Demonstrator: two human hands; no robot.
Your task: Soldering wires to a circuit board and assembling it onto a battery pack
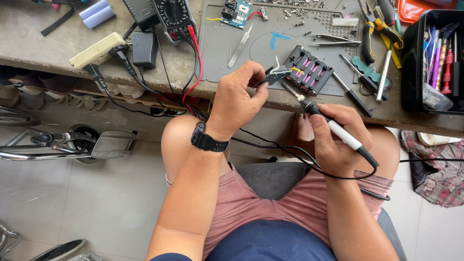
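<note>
Pink shorts: the person is sitting with knees under the bench edge, so both forearms are reaching forward over the lap to work at the near rim.
Right hand [338, 140]: it is gripping a soldering iron [333, 128] like a pen, fingers closed round the white barrel, so the tip is slanting up and left toward the battery pack; its black cord is trailing back across the lap, out of the way of the work.
Left hand [237, 99]: wearing a black wristwatch [207, 140], it is pinching tweezers [271, 77] between thumb and fingertips, closed on them; the tweezers are holding a small pale strip or wire end against the pack's near corner, keeping fingers away from the hot tip. What exactly the strip is cannot be told.
Battery pack [309, 70]: a black holder with pink cells is lying tilted on the grey mat [217, 53], just inside the bench edge, close enough for both tools to be meeting at its left corner.
Bench [43, 53]: it is carrying the mat and the clutter around it.
Spare tools: loose tweezers [240, 46], screwdrivers and yellow-handled pliers [369, 34] are lying around the pack, within reach.
Meter [174, 17]: it is sitting at the far left with red and black leads hanging over the edge, beside a black adapter [143, 48] and a cream power strip [96, 50].
Circuit board [237, 13]: it is resting at the mat's far side, apart from the pack.
Black bin [415, 63]: at the far right, it is standing tools upright.
</note>
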